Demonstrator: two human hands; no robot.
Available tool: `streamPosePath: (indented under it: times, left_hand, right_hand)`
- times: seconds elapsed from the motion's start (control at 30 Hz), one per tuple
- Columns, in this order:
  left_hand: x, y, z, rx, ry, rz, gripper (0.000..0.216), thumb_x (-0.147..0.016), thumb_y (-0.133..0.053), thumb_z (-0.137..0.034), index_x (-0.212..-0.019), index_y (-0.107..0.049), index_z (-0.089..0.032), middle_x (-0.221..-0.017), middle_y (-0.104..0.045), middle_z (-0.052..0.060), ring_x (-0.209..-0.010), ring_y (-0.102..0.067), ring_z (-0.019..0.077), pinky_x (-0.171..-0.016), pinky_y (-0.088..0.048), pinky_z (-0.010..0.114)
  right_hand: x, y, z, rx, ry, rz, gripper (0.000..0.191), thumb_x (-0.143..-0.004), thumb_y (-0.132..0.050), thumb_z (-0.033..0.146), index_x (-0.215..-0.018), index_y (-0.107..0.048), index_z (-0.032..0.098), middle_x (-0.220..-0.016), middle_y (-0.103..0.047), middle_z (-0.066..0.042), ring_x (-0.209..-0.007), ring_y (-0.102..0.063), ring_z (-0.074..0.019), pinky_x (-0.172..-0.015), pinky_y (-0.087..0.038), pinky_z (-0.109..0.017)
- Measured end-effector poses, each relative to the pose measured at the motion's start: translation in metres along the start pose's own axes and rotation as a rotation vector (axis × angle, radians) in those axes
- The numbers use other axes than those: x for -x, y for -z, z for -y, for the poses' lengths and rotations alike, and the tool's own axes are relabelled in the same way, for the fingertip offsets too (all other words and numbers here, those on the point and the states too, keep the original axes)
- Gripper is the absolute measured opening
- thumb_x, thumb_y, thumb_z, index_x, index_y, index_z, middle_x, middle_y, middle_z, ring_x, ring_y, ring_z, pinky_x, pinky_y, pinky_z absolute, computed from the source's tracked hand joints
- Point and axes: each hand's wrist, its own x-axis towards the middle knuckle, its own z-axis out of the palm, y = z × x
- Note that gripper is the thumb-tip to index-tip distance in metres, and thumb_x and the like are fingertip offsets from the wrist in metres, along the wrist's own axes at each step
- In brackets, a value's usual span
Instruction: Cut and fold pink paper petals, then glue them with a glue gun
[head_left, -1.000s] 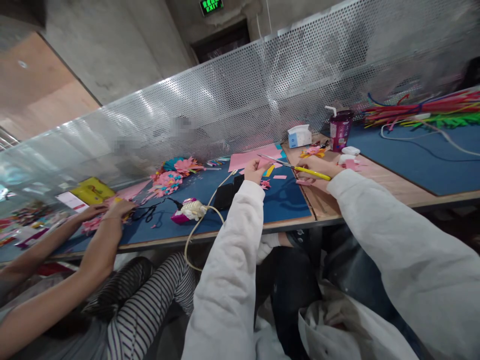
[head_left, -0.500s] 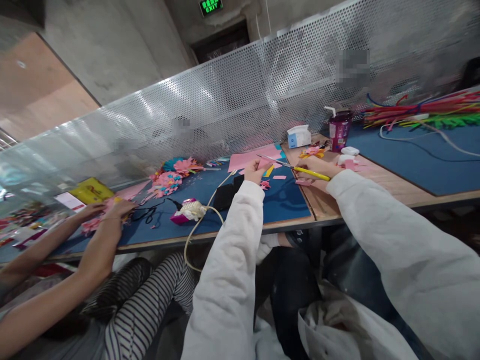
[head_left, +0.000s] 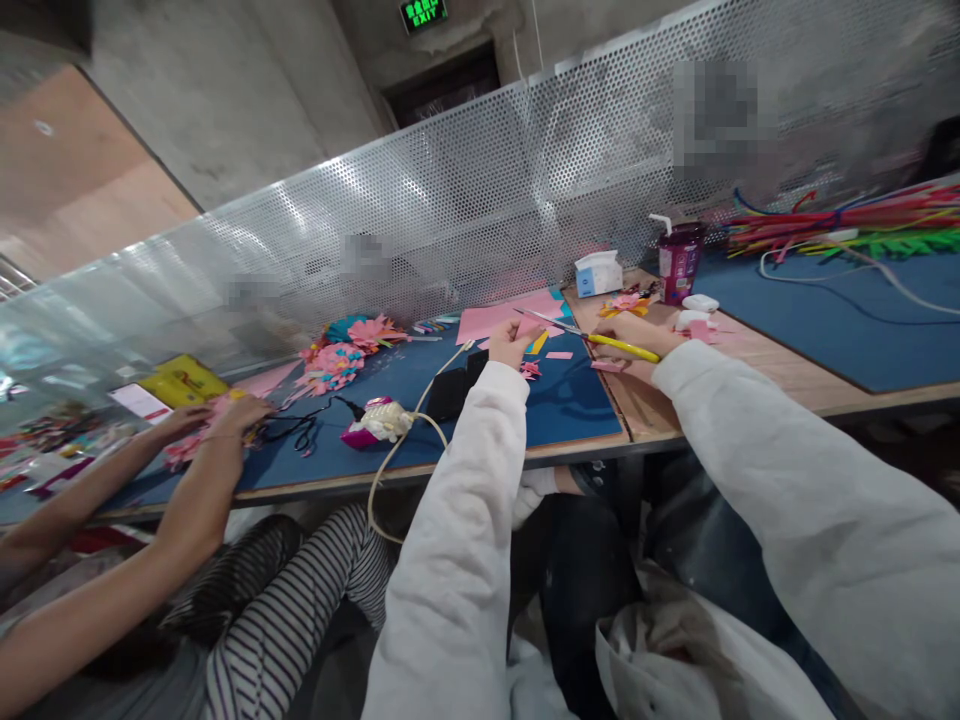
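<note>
My left hand (head_left: 512,343) is closed on a small piece of pink paper (head_left: 529,327) above the blue mat (head_left: 577,400). My right hand (head_left: 628,335) grips yellow-handled scissors (head_left: 592,336), whose blades point left and reach the pink paper. Both my arms wear white sleeves. A larger pink sheet (head_left: 501,317) lies flat just beyond my hands. Small pink offcuts (head_left: 559,355) lie on the mat near them.
A co-worker's bare arms (head_left: 180,470) work on pink paper at the left. A glue gun (head_left: 371,420) with its cable, paper flowers (head_left: 341,355), a tissue box (head_left: 598,272), a purple cup (head_left: 679,260) and coloured strips (head_left: 862,225) lie along the bench under a perforated metal screen.
</note>
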Motion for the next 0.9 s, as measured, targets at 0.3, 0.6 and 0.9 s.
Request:
streamPosePath:
  times: [0.3, 0.6, 0.9]
  left_hand:
    - [-0.0034, 0.0028, 0.0061, -0.007, -0.006, 0.015, 0.035, -0.050, -0.082, -0.035, -0.063, -0.054, -0.017, -0.065, -0.060, -0.003, -0.065, -0.060, 0.0106, -0.073, -0.050, 0.028]
    - [-0.0054, 0.0050, 0.0096, -0.001, 0.011, 0.024, 0.034, -0.050, -0.083, -0.034, -0.067, -0.059, -0.017, -0.070, -0.064, 0.000, -0.067, -0.062, 0.0119, -0.074, -0.050, 0.030]
    - [-0.0019, 0.0025, 0.0044, 0.012, 0.033, 0.009, 0.036, -0.047, -0.084, -0.033, -0.068, -0.060, -0.017, -0.069, -0.065, 0.001, -0.065, -0.062, 0.0123, -0.074, -0.050, 0.030]
  right_hand:
    - [-0.0025, 0.0007, -0.0022, 0.052, 0.033, 0.008, 0.024, -0.076, -0.050, 0.021, -0.082, -0.070, 0.009, -0.072, -0.069, -0.011, -0.061, -0.058, -0.0172, -0.057, -0.040, -0.024]
    - [-0.0037, 0.0004, -0.0041, 0.084, 0.027, -0.009, 0.023, -0.075, -0.052, 0.021, -0.082, -0.071, 0.011, -0.072, -0.069, -0.009, -0.063, -0.058, -0.0167, -0.057, -0.039, -0.023]
    - [-0.0044, 0.0007, -0.0028, 0.100, 0.026, 0.018, 0.021, -0.076, -0.051, 0.022, -0.076, -0.069, 0.011, -0.070, -0.069, -0.010, -0.060, -0.060, -0.0178, -0.055, -0.040, -0.025]
